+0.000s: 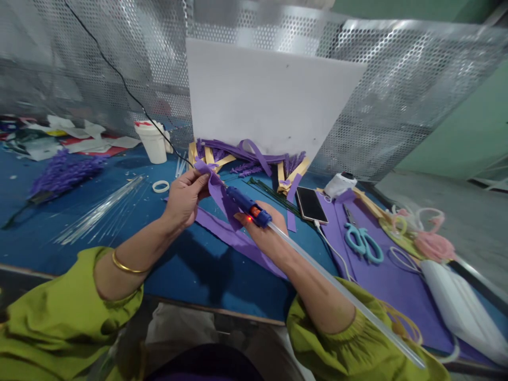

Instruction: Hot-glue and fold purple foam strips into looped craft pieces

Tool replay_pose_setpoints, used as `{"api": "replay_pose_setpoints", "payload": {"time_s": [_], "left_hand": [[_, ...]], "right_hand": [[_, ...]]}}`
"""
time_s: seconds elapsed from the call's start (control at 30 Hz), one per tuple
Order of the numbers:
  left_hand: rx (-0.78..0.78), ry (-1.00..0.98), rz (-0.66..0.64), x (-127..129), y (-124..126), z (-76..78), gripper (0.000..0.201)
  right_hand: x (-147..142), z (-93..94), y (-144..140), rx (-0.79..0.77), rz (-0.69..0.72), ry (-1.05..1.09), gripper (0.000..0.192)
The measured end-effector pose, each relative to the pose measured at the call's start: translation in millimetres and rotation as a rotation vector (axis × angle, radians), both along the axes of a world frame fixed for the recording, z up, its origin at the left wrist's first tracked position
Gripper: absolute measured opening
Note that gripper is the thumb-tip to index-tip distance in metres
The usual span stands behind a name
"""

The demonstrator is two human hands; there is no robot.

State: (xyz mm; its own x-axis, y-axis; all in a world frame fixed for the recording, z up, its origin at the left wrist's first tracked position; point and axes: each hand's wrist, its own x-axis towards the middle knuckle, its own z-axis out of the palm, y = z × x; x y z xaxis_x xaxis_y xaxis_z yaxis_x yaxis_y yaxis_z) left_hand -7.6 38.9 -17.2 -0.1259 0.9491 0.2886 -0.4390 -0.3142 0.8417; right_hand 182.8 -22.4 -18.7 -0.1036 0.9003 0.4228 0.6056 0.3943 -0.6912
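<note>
Glue work is under way at the middle of the blue bench [190, 275]. The right hand [264, 233] has its fingers clenched round a blue hot-glue gun [248, 205] with a red light glowing on its body; a long clear glue stick [341, 288] runs back from it along the forearm, towards the near right. The gun's nozzle points far-left at a purple foam strip [216, 190], which the left hand [184, 198] pinches at its upper end with fingers closed on it, held just above the bench.

To do this well, I'd judge the strip should stay taut and the nozzle should only just meet the foam, with the left fingertips kept clear of the hot tip, which sits very near them.

Room is tight to the right: a black smartphone [311, 205] lies just beside the right hand, and teal-handled scissors [363, 243] rest on a purple foam sheet [389, 280] further right. The trailing glue stick could sweep that side. A white plastic cup [154, 142] stands at the far left, with a bundle of clear thin rods [103, 209] nearer. More open bench lies between the forearms, towards the near edge. A white board [270, 100] leaning on perforated metal closes off the far side.
</note>
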Motion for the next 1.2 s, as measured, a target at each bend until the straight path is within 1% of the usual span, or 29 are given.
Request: {"api": "replay_pose_setpoints", "payload": {"time_s": [0.3,0.57,0.77,1.2], "left_hand": [[-0.002,-0.002,0.043,-1.7,1.2,-1.7,0.014],[-0.031,0.005,0.067,0.4,-1.1,2.5,0.012],[-0.032,-0.014,0.089,-1.4,0.5,1.9,0.011],[-0.073,-0.064,0.03,-3.3,0.8,5.4,0.016]], "right_hand": [[-0.7,-0.9,-0.6,-0.007,0.0,-0.016,0.039],[-0.8,-0.6,-1.1,-0.02,0.0,-0.04,0.034],[0.0,-3.0,0.2,-0.025,0.001,-0.032,0.032],[2.3,-5.8,1.5,-0.01,0.014,-0.057,0.033]]}}
